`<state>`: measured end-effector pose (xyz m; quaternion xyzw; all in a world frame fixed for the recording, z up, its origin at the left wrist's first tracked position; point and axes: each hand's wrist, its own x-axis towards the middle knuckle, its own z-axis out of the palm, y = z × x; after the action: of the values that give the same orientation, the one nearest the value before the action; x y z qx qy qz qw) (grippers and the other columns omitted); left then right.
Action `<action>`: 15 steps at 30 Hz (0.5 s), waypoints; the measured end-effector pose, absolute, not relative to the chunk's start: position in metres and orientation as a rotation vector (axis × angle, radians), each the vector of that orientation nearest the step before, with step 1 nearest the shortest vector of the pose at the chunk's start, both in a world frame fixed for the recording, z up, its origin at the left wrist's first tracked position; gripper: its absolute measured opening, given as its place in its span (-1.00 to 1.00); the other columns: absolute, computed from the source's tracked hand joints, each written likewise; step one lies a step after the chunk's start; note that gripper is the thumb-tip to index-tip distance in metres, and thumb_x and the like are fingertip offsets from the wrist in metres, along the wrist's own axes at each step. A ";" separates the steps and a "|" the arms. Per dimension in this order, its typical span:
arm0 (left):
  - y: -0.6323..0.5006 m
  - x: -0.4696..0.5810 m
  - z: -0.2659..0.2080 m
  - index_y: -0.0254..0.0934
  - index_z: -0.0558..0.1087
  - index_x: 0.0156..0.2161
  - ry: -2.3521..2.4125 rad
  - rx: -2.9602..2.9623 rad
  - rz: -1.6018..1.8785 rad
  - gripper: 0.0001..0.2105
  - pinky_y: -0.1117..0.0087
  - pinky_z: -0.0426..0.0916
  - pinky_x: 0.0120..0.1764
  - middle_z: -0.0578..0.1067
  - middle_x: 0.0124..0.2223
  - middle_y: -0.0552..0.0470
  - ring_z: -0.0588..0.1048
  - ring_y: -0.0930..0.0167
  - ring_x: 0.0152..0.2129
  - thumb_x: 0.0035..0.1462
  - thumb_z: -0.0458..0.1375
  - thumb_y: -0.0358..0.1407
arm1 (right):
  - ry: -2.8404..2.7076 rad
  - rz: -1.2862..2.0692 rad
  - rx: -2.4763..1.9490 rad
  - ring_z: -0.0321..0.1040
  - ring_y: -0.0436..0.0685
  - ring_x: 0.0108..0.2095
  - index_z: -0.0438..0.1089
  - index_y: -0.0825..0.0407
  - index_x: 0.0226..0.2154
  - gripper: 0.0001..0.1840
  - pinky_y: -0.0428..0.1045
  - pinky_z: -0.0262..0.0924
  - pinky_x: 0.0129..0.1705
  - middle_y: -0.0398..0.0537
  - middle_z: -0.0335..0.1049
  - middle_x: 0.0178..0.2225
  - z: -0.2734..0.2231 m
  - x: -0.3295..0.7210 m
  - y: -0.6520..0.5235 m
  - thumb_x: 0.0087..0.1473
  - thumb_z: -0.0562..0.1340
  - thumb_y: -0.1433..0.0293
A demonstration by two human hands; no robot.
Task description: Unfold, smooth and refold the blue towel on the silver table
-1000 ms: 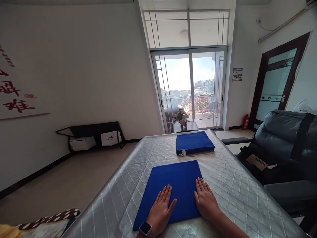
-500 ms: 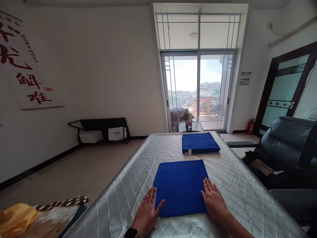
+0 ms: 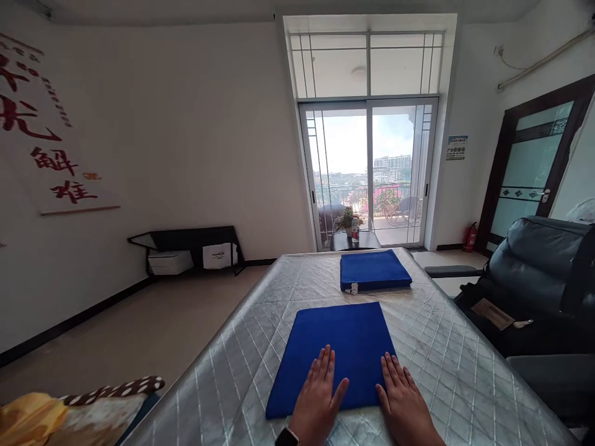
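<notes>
A folded blue cloth (image 3: 335,328) lies flat on the silver quilted mattress (image 3: 223,359) in front of me. My left hand (image 3: 320,390), with a dark watch at the wrist, rests palm down over the cloth's near middle, fingers stretched forward and thumb out. At the cloth's right edge, my right hand (image 3: 403,396) also lies flat, its fingertips on the edge. Neither hand grips anything. Beyond this cloth sits a thicker stack of folded blue cloth (image 3: 375,270) with a white tag at its near left corner.
A black leather armchair (image 3: 543,266) stands to the right, with a dark bag on it. At the far end, a small table (image 3: 344,241) carries a plant and a bottle (image 3: 356,229). Patterned bedding (image 3: 93,412) lies at lower left. A black rack (image 3: 195,238) stands by the wall.
My left hand has moved right, from the cloth's left edge onto its middle. My right hand has drawn slightly nearer to me. The cloth's near left corner now shows, spread further left.
</notes>
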<state>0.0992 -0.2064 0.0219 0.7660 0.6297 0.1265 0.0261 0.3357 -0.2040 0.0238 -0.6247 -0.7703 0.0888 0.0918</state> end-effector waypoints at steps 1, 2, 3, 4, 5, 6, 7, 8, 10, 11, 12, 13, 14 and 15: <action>-0.205 0.120 0.022 -0.22 -0.10 0.44 1.816 2.424 0.401 -0.30 0.11 0.06 0.41 -0.12 0.48 -0.02 -0.08 0.25 0.41 0.34 -0.27 0.12 | -2.286 0.247 -1.850 -0.27 0.17 0.43 -0.02 0.06 0.39 -0.32 0.19 -0.21 0.43 -0.07 -0.22 0.42 0.021 0.336 -0.203 0.32 -0.12 0.14; -0.204 0.139 0.021 -0.19 -0.13 0.44 1.702 2.470 0.421 -0.30 0.09 0.06 0.41 -0.11 0.48 -0.01 -0.08 0.25 0.41 0.33 -0.24 0.11 | -2.289 0.228 -1.846 -0.26 0.18 0.43 -0.01 0.05 0.39 -0.33 0.20 -0.21 0.42 -0.07 -0.21 0.42 0.019 0.337 -0.203 0.32 -0.11 0.15; -0.202 0.156 0.020 -0.16 -0.15 0.44 1.608 2.502 0.432 -0.31 0.08 0.08 0.41 -0.10 0.47 0.00 -0.07 0.25 0.41 0.33 -0.23 0.11 | -2.298 0.210 -1.842 -0.26 0.18 0.42 0.01 0.02 0.38 -0.34 0.21 -0.20 0.42 -0.09 -0.20 0.42 0.016 0.337 -0.202 0.32 -0.11 0.16; -0.200 0.169 0.017 -0.13 -0.18 0.44 1.542 2.521 0.437 -0.31 0.07 0.09 0.41 -0.09 0.47 0.00 -0.06 0.26 0.40 0.33 -0.21 0.10 | -2.310 0.192 -1.839 -0.26 0.18 0.42 0.03 -0.01 0.38 -0.35 0.21 -0.21 0.42 -0.11 -0.20 0.42 0.013 0.338 -0.201 0.31 -0.10 0.18; -0.199 0.177 0.015 -0.11 -0.19 0.44 1.504 2.527 0.429 -0.31 0.06 0.10 0.41 -0.07 0.46 0.00 -0.05 0.26 0.40 0.32 -0.21 0.11 | -2.323 0.178 -1.837 -0.26 0.18 0.42 0.04 -0.05 0.38 -0.36 0.22 -0.21 0.42 -0.13 -0.21 0.42 0.011 0.339 -0.201 0.31 -0.09 0.18; -0.198 0.182 0.013 -0.11 -0.18 0.44 1.492 2.523 0.411 -0.31 0.05 0.11 0.41 -0.05 0.46 -0.01 -0.04 0.26 0.40 0.32 -0.20 0.11 | -2.333 0.165 -1.833 -0.26 0.18 0.42 0.04 -0.08 0.37 -0.37 0.23 -0.21 0.42 -0.15 -0.22 0.42 0.009 0.339 -0.200 0.31 -0.09 0.18; -0.198 0.182 0.011 -0.11 -0.17 0.44 1.504 2.514 0.392 -0.31 0.05 0.11 0.40 -0.04 0.46 -0.02 -0.03 0.25 0.39 0.31 -0.20 0.11 | -2.334 0.155 -1.828 -0.26 0.19 0.42 0.05 -0.10 0.37 -0.37 0.24 -0.21 0.42 -0.16 -0.22 0.42 0.007 0.340 -0.199 0.31 -0.08 0.17; -0.198 0.178 0.009 -0.12 -0.15 0.43 1.533 2.504 0.375 -0.31 0.05 0.11 0.40 -0.04 0.46 -0.02 -0.03 0.25 0.39 0.31 -0.21 0.12 | -2.328 0.149 -1.824 -0.25 0.19 0.42 0.05 -0.10 0.37 -0.37 0.24 -0.20 0.42 -0.15 -0.21 0.42 0.005 0.341 -0.198 0.31 -0.09 0.14; -0.200 0.163 0.008 -0.12 -0.11 0.43 1.622 2.489 0.340 -0.31 0.07 0.11 0.40 -0.03 0.46 -0.01 -0.02 0.25 0.39 0.31 -0.21 0.14 | -2.304 0.147 -1.822 -0.24 0.20 0.42 0.05 -0.08 0.37 -0.35 0.25 -0.19 0.41 -0.12 -0.20 0.42 0.003 0.341 -0.197 0.32 -0.10 0.09; -0.202 0.151 0.008 -0.11 -0.09 0.42 1.679 2.479 0.314 -0.31 0.09 0.11 0.40 -0.03 0.46 0.00 -0.01 0.25 0.39 0.31 -0.22 0.15 | -2.292 0.151 -1.822 -0.24 0.21 0.42 0.05 -0.07 0.37 -0.34 0.25 -0.19 0.41 -0.11 -0.19 0.42 0.002 0.342 -0.197 0.32 -0.10 0.08; -0.205 0.138 0.008 -0.12 -0.08 0.42 1.744 2.462 0.282 -0.30 0.10 0.11 0.40 -0.04 0.46 0.01 0.00 0.25 0.39 0.30 -0.22 0.17 | -2.280 0.153 -1.823 -0.24 0.21 0.42 0.05 -0.06 0.37 -0.33 0.25 -0.20 0.42 -0.11 -0.18 0.42 0.001 0.342 -0.196 0.32 -0.11 0.07; -0.208 0.122 0.007 -0.15 -0.08 0.42 1.822 2.434 0.245 -0.28 0.12 0.11 0.39 -0.05 0.46 0.01 0.00 0.25 0.39 0.30 -0.23 0.18 | -2.275 0.155 -1.824 -0.25 0.20 0.42 0.05 -0.06 0.38 -0.33 0.25 -0.20 0.42 -0.11 -0.19 0.43 0.000 0.342 -0.196 0.32 -0.11 0.07; -0.211 0.106 0.006 -0.18 -0.07 0.42 1.917 2.392 0.208 -0.28 0.13 0.10 0.39 -0.07 0.47 0.00 0.00 0.25 0.40 0.30 -0.24 0.18 | -2.276 0.155 -1.822 -0.26 0.20 0.42 0.04 -0.06 0.38 -0.33 0.24 -0.21 0.42 -0.12 -0.20 0.43 0.000 0.342 -0.196 0.32 -0.12 0.06; -0.215 0.089 0.005 -0.20 -0.07 0.42 2.030 2.346 0.178 -0.28 0.13 0.11 0.39 -0.07 0.47 0.00 0.00 0.25 0.40 0.31 -0.25 0.17 | -2.278 0.152 -1.824 -0.27 0.20 0.43 0.02 -0.06 0.38 -0.32 0.24 -0.22 0.42 -0.12 -0.22 0.43 -0.001 0.341 -0.196 0.32 -0.13 0.06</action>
<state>0.0889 -0.2149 0.0045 0.7549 0.6531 0.0572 0.0170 0.3415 -0.1961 -0.0006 -0.6204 -0.7749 0.0518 0.1095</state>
